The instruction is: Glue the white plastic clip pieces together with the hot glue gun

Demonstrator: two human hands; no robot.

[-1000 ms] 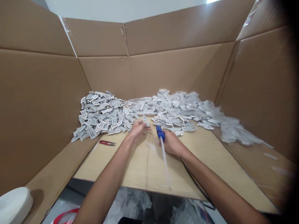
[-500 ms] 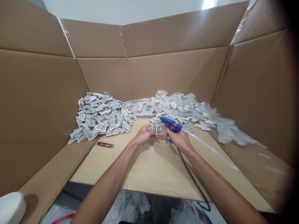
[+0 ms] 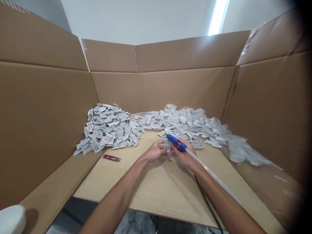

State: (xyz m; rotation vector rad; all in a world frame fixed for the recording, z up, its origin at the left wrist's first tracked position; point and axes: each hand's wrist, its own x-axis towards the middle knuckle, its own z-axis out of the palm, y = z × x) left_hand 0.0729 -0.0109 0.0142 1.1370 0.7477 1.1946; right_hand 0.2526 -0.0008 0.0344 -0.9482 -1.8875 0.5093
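My left hand (image 3: 156,151) pinches a small grey slotted piece (image 3: 167,146) near the middle of the wooden board (image 3: 156,185). Wrapped round a blue glue gun (image 3: 175,143) is my right hand (image 3: 186,154), close beside the left. The gun's tip points left, just above the grey piece, and a long clear glue stick (image 3: 212,174) trails from its back. Whether the tip touches the piece cannot be made out. A black cord runs down from under my right wrist.
A heap of grey pieces (image 3: 109,126) lies at the back left, and plastic-wrapped ones (image 3: 192,120) at the back right. Small red snips (image 3: 111,158) rest on the board's left. Cardboard walls (image 3: 185,86) surround the board. A white round object (image 3: 12,219) is at the lower left.
The view has tilted up. My right hand has turned the glue gun, whose tip now points more steeply up and left over the grey piece. Both hands are closer together.
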